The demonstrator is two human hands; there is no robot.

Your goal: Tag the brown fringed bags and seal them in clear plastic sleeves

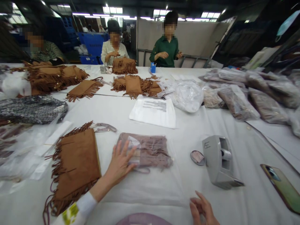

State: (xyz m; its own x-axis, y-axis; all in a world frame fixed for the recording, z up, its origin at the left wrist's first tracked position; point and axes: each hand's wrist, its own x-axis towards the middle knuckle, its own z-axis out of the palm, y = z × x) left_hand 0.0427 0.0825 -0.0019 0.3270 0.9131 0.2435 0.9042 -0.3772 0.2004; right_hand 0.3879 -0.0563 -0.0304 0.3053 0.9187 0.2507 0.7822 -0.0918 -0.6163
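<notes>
A clear plastic bag with a mauve fringed pouch (156, 150) inside lies flat on the white table. My left hand (122, 162) rests on the left part of this bag, fingers spread. Over the table at the lower right is my right hand (201, 207), its fingers loosely curled and apart, holding nothing. To the left of the bagged pouch lies a brown fringed bag (78, 156). A grey tape dispenser (219, 161) stands to the right, beside a small round dish (197, 157).
A phone (281, 187) lies at the right edge. White printed bags (153, 111), crumpled plastic (187, 95) and brown fringed bags (132, 86) sit farther back. Wrapped packages (239, 101) are piled at right. Three people sit or stand across the table.
</notes>
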